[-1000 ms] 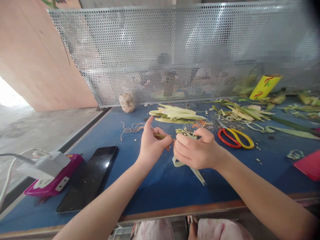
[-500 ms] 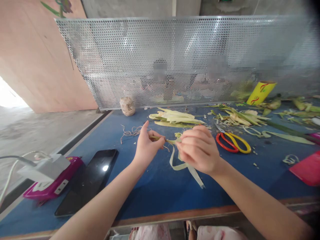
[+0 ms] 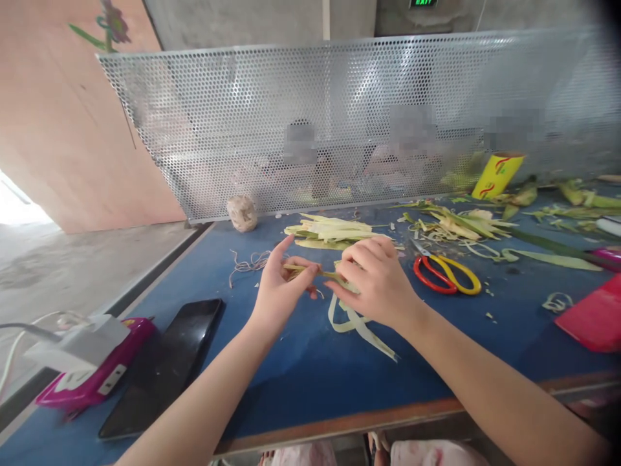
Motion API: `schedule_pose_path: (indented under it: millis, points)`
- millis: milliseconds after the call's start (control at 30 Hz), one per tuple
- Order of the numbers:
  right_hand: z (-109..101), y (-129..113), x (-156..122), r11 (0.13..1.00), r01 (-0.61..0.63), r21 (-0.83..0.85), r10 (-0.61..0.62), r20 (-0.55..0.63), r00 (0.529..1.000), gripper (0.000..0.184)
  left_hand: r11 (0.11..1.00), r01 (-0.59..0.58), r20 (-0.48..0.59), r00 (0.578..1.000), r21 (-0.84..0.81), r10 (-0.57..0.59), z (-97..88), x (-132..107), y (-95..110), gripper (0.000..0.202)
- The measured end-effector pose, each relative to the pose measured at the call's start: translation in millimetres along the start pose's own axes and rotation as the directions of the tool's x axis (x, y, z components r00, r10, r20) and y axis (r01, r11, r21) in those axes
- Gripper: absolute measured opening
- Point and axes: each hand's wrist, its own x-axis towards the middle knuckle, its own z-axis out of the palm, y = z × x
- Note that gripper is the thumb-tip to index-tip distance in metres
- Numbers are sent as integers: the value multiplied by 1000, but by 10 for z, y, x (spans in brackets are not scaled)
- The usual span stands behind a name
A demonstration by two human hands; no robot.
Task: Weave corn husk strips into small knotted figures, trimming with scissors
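My left hand [image 3: 277,288] is closed, pinching a thin twisted corn husk strand [image 3: 326,274] between thumb and fingers. To its right, my right hand [image 3: 381,281] curls around the other end of that strand, its thumb below and fingers above; the exact grip is partly hidden. Pale flat husk strips [image 3: 373,338] hang or lie just beneath the right hand on the blue table [image 3: 310,388]. A pile of corn husks [image 3: 334,228] lies just beyond both hands. Scissors [image 3: 449,275] with one red and one yellow handle rest right of the right hand.
Thin cord [image 3: 247,261] lies left of my hands, with a wrapped roll [image 3: 242,213] behind. A black phone [image 3: 165,369] and a magenta power strip [image 3: 104,372] are at left. More husks [image 3: 460,223], a yellow tube [image 3: 497,175] and a red object [image 3: 592,315] are at right. A perforated metal screen [image 3: 272,97] stands behind.
My right hand has shifted slightly left and turned, its thumb now lower and apart from the fingers. The left hand still holds the strand. The view has moved slightly.
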Motion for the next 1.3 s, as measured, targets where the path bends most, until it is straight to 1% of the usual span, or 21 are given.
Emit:
schedule_pose_path:
  millis: [67, 167, 267, 367, 467, 567, 667, 733, 800, 867, 933, 1067, 1133, 1200, 1300]
  points:
    - [9, -9, -5, 999, -30, -30, 30, 25, 999, 25, 1000, -7, 12, 1000, -3, 7, 3, -13, 11, 70]
    - [24, -23, -11, 998, -64, 11, 63, 58, 996, 25, 1000, -15, 28, 999, -8, 15, 10, -30, 26, 68]
    - [34, -42, -10, 980, -154, 128, 138, 129, 982, 19, 1000, -9, 54, 998, -12, 10, 13, -34, 38, 68]
    - [40, -48, -8, 916, -286, 280, 230, 217, 949, 13, 1000, 6, 74, 997, 6, -7, 11, -28, 47, 69]
    - [51, -40, -14, 861, -356, 365, 272, 261, 926, 11, 1000, 17, 88, 996, 22, -19, 5, -16, 47, 71]
    - [64, -42, -24, 868, -376, 323, 292, 280, 915, 6, 999, 21, 89, 996, 29, -24, 3, -10, 45, 72]
    - [70, -54, -26, 902, -348, 254, 279, 271, 921, 7, 999, 14, 95, 995, 51, -19, 7, -12, 47, 72]
    - [71, -57, -22, 904, -343, 255, 270, 282, 921, 9, 998, 11, 100, 995, 67, -18, 11, -12, 49, 72]
    - [70, -51, -17, 880, -371, 298, 280, 306, 910, 9, 997, 9, 98, 995, 71, -16, 11, -8, 48, 73]
    - [65, -37, -7, 832, -422, 360, 307, 335, 891, 9, 997, -1, 97, 995, 73, -6, 6, 3, 46, 78]
    - [56, -24, 9, 756, -501, 421, 345, 393, 852, 11, 996, -20, 102, 995, 86, 11, -4, 16, 44, 85]
    - [34, -15, 40, 553, -671, 494, 381, 567, 731, 12, 992, -45, 121, 992, 115, 31, -30, 39, 42, 91]
    - [39, -18, 41, 488, -720, 492, 382, 622, 684, 15, 993, -36, 124, 992, 114, 22, -39, 44, 40, 91]
    - [59, -24, 31, 477, -736, 480, 387, 637, 666, 21, 994, -21, 134, 991, 107, 6, -45, 45, 34, 90]
    - [94, -36, 12, 522, -707, 476, 384, 609, 694, 24, 995, -3, 159, 987, 96, -12, -52, 50, 14, 91]
